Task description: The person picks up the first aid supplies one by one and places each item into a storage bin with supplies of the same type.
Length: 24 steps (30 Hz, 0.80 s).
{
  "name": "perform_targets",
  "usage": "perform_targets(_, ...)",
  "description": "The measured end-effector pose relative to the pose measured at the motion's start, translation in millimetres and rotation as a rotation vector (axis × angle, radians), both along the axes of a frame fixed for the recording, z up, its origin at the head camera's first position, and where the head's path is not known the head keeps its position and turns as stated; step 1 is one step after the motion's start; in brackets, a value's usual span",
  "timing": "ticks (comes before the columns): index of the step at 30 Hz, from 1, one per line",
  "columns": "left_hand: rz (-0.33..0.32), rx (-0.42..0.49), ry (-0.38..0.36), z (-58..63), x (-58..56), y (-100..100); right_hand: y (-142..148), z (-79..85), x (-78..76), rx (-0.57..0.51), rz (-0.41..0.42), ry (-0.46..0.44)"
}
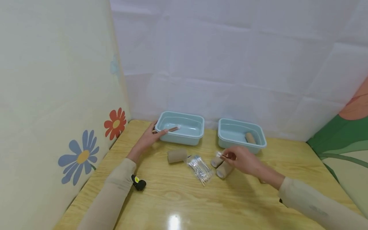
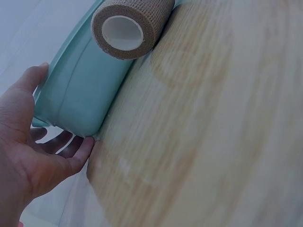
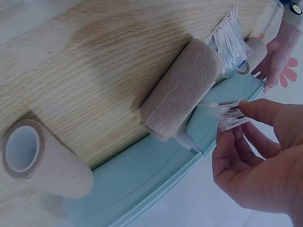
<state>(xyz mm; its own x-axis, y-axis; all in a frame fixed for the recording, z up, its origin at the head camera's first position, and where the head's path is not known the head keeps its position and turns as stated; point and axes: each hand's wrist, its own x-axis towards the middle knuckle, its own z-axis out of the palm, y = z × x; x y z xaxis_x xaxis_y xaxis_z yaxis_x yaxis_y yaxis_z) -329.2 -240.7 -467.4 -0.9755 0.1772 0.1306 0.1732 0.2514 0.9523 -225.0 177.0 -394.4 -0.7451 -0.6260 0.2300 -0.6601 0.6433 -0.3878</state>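
Note:
My left hand (image 1: 149, 135) grips the left end of a pale blue plastic bin (image 1: 179, 139), its thumb at the rim. Inside that bin lies a slim brown-and-clear packet (image 1: 173, 128). Between thumb and fingers, my right hand (image 1: 242, 159) pinches a small clear packet of brown swabs (image 3: 230, 113), held above the table. Under and beside this hand lie two tan bandage rolls (image 1: 225, 170). Just left of them is a clear bag of cotton swabs (image 1: 200, 169). Another bandage roll (image 2: 132, 28) lies in front of the left bin.
A second pale blue bin (image 1: 241, 145) stands at the back right with a tan roll (image 1: 250, 138) inside. One more roll (image 3: 49, 158), mostly hidden by my right wrist in the head view, lies further right. Fabric walls (image 1: 201, 64) border the wooden table (image 1: 161, 204).

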Motion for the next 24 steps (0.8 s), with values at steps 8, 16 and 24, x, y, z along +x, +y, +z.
perform_targets(8,0.02,-0.026,0.001,-0.8,0.4,1.2,-12.8,-2.3,-16.2,-0.016,-0.042,-0.025)
perform_targets(16,0.026,0.015,-0.003,-0.8,-0.7,1.2,-23.2,0.8,-27.9,-0.09,-0.067,-0.066)
perform_targets(24,0.02,0.042,-0.036,-2.7,-2.9,-1.8,-34.4,11.7,-43.1,-0.191,-0.089,-0.08)
